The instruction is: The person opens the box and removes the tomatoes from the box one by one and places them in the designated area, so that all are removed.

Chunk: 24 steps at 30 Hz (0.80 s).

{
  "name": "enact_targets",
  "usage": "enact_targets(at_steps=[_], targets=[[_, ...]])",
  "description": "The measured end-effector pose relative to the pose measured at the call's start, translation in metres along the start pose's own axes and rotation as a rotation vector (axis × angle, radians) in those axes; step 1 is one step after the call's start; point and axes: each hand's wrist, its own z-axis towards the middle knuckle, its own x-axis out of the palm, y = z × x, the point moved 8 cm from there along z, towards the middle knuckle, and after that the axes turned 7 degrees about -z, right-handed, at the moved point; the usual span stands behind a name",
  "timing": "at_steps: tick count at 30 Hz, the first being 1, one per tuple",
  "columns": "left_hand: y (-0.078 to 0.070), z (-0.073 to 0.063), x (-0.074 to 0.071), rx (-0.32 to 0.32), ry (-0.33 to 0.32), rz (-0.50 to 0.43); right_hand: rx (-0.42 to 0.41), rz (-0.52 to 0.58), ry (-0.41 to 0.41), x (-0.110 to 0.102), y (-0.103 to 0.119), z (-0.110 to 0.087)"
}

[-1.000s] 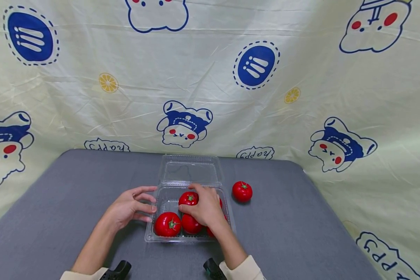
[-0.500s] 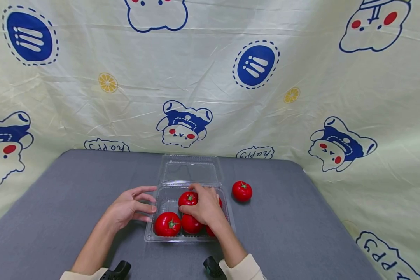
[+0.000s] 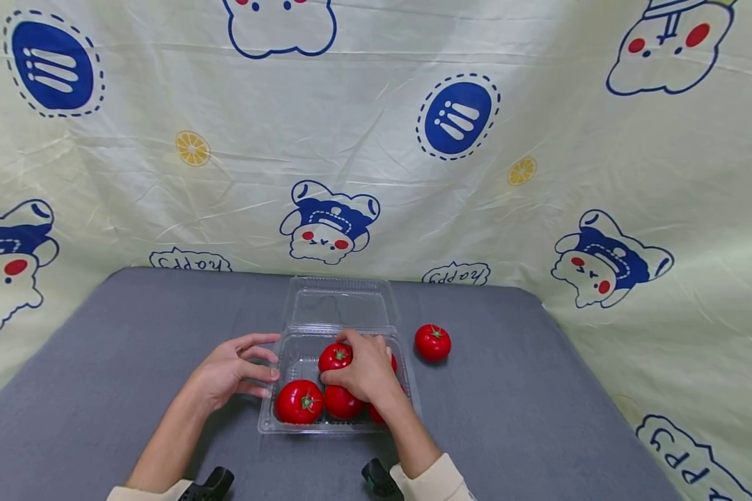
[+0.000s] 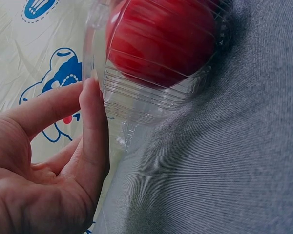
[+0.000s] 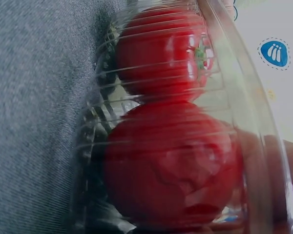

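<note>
A clear plastic clamshell box (image 3: 264, 422) lies with its lid (image 3: 341, 304) folded back, away from me. Inside it are several red tomatoes, among them one at the front left (image 3: 299, 402) and one at the front middle (image 3: 343, 403). My right hand (image 3: 371, 369) reaches into the box, thumb and fingers gripping a tomato (image 3: 334, 356) in the back row; it partly covers the tomatoes on the right. My left hand (image 3: 235, 369) has its spread fingers at the box's left rim. In the left wrist view, a fingertip (image 4: 92, 80) touches that rim.
One loose tomato (image 3: 433, 343) sits on the grey tablecloth (image 3: 495, 417), right of the box. A printed curtain (image 3: 376, 139) hangs behind the table. Through the box wall, the right wrist view shows two tomatoes, the nearer one (image 5: 171, 165) large.
</note>
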Motion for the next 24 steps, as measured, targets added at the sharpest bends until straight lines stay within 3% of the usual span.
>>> enact_targets(at_steps=[15, 24], targets=[[-0.0003, 0.0006, -0.0001, 0.004, 0.004, -0.002, 0.052, 0.045, -0.048, -0.0011, -0.0034, -0.0006], [0.0005, 0.0006, -0.0003, 0.004, 0.007, -0.005, 0.031, 0.053, -0.059, -0.003, -0.0028, -0.0005]])
